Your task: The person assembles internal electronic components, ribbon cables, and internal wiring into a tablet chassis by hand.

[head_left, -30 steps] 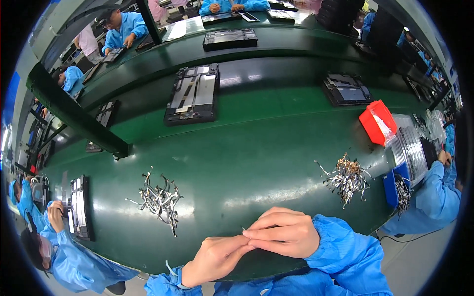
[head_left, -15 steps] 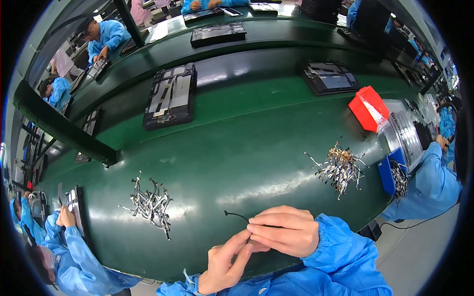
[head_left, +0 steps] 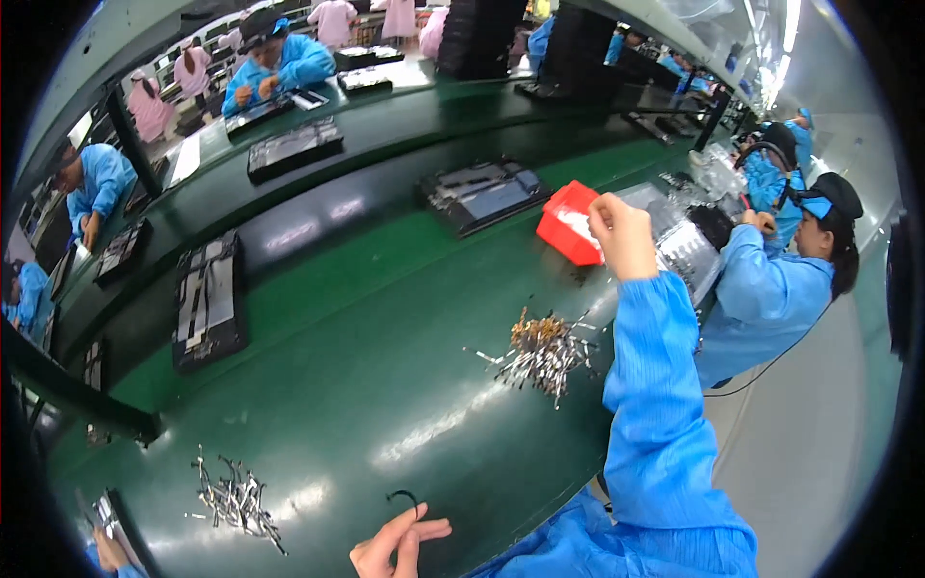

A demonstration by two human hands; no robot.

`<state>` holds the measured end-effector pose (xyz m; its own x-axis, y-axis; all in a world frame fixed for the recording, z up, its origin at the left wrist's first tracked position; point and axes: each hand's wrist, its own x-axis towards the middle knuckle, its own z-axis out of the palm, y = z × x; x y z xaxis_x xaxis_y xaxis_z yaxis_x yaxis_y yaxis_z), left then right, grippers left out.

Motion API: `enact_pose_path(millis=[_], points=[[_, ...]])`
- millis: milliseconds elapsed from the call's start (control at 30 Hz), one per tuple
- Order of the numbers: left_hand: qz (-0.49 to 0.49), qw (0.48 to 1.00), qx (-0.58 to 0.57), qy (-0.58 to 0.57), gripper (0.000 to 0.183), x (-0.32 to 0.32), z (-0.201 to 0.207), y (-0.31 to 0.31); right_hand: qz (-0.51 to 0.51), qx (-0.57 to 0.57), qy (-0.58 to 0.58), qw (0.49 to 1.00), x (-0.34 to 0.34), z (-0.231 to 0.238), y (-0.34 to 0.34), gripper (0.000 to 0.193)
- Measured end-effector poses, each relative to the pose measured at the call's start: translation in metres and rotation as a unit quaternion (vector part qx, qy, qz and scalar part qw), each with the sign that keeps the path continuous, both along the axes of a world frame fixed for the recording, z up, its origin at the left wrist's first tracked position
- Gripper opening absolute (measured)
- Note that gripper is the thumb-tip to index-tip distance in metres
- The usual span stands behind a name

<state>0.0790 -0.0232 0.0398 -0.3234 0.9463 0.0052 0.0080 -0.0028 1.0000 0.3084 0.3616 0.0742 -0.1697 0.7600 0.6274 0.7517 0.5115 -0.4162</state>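
Note:
My left hand (head_left: 397, 547), near the lower edge, pinches a thin black cable (head_left: 405, 494) whose curved end sticks up above the fingers. My right hand (head_left: 624, 236) is stretched far forward at the side of the red bin (head_left: 567, 223). Its fingers are closed together, and anything between them is too small to make out. A pile of short cables (head_left: 544, 354) with coppery and silvery ends lies on the green bench, left of my right forearm. Farther left lies a smaller heap of black and silver cables (head_left: 239, 503).
Opened tablet-like devices (head_left: 210, 303) rest along the raised belt, another (head_left: 482, 193) behind the red bin. Clear plastic trays (head_left: 689, 250) sit beyond my right hand. A co-worker in blue (head_left: 766, 289) sits close on the right. A dark green post (head_left: 87, 400) stands at the left.
My right hand has left the left hand and reached forward to the red bin. The cable stays in my left hand. The view has turned right, and my sleeve now hides the blue bin.

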Motion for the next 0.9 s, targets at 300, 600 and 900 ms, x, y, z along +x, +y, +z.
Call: enact_pose_path(millis=[300,600,900], points=[[0.011,1.000,-0.002,0.024,0.025,-0.013,0.003,0.002,-0.186,-0.162,-0.204,0.947,0.046,-0.041,0.109,0.010],[0.042,0.998,-0.040,0.037,0.024,-0.024,-0.001,0.010,-0.225,-0.191,-0.241,0.924,0.014,0.004,0.159,0.024],[0.088,0.993,-0.080,0.012,0.023,-0.029,-0.009,0.018,-0.034,-0.433,-0.329,0.838,-0.079,-0.037,0.234,0.116]])
